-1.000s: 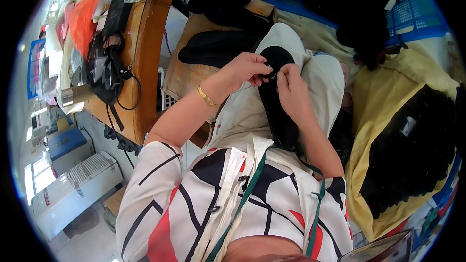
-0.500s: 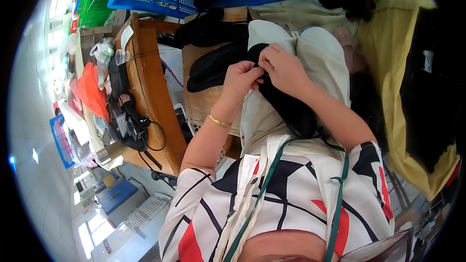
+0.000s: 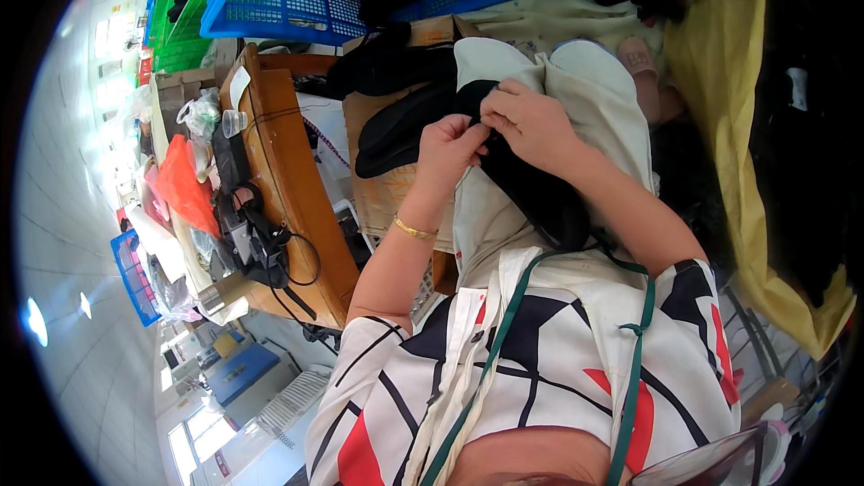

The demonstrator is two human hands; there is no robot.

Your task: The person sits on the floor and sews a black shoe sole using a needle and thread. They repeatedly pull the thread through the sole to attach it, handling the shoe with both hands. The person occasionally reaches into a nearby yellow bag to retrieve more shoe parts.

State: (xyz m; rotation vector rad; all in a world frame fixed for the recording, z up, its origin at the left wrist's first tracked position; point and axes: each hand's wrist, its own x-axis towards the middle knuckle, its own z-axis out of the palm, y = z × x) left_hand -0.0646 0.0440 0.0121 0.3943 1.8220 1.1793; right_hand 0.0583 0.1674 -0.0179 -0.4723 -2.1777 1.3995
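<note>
Across my lap, over the pale apron (image 3: 598, 108), lies a long black cloth piece shaped like a shoe (image 3: 540, 198). My left hand (image 3: 447, 146) pinches its upper end from the left side. Right beside it, my right hand (image 3: 533, 126) pinches the same end, thumb and fingertips together. The fingertips almost meet, and whatever fine thing may be between them is too small to make out. The rounded lower end of the piece rests near my waist. More black shoe-shaped pieces (image 3: 405, 130) lie on a cardboard box (image 3: 387, 187) to the left of my knees.
A wooden table (image 3: 310, 207) stands at the left, with a red-orange plastic bag (image 3: 186, 184) and black cords on it. Beyond my knees is a blue plastic basket (image 3: 279, 9) with black material. On the right, yellow cloth (image 3: 733, 117) surrounds a black heap. A pink slipper (image 3: 636, 56) shows past my knee.
Both hands keep the same pinch on the black cloth piece, with hardly any movement. The whole view has shifted slightly, so the table and surroundings sit a little further right.
</note>
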